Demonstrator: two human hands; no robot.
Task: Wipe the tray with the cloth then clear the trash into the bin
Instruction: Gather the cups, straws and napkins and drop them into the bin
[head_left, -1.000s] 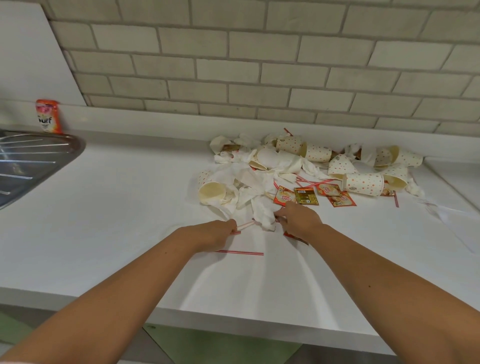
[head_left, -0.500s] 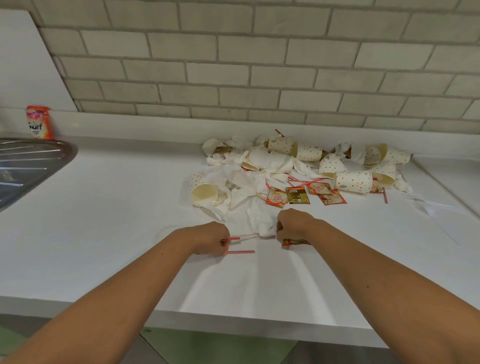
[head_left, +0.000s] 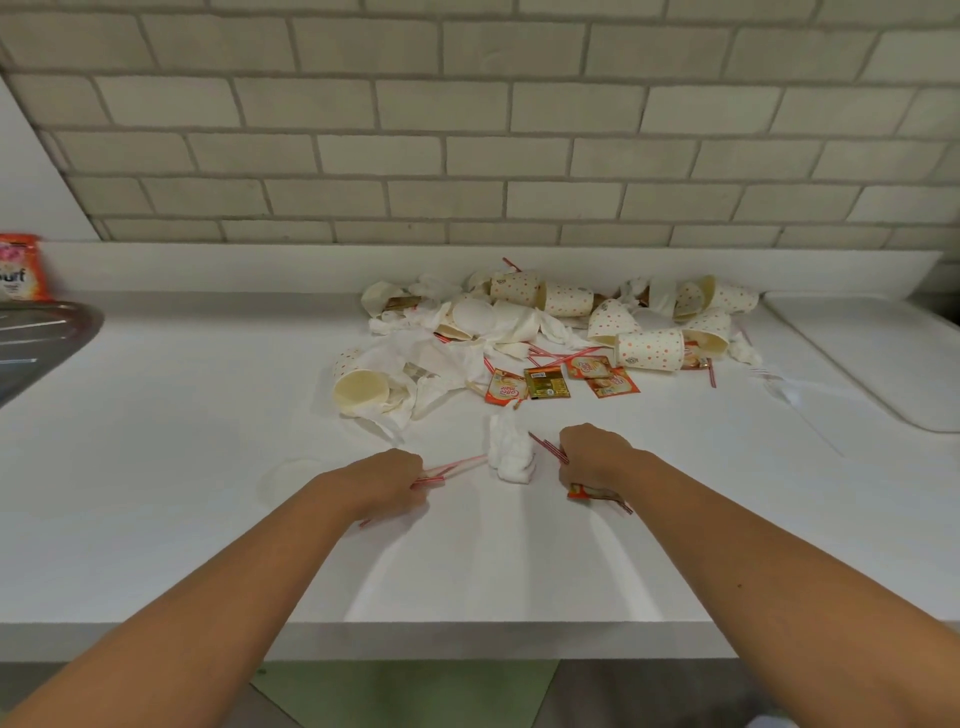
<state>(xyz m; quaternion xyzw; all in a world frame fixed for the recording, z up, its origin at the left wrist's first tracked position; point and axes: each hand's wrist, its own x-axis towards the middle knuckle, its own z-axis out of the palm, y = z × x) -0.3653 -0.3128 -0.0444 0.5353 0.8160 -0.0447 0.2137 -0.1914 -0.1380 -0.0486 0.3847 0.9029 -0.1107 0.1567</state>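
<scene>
Fingers curled, your left hand (head_left: 387, 480) on striped straws (head_left: 457, 465), right hand (head_left: 597, 457) on more straws (head_left: 548, 447) and orange sachet (head_left: 584, 491), crumpled tissue (head_left: 511, 452) between.

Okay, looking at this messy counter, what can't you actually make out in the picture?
Head view only.
- Left hand: fingers curled under, so the count of red-and-white striped plastic straws it grips is unclear.
- Small orange sachet under the right hand: mostly covered, print unreadable.
- Orange detergent pouch and steel sink: cut by left edge.
- No bin or cloth in frame.
</scene>
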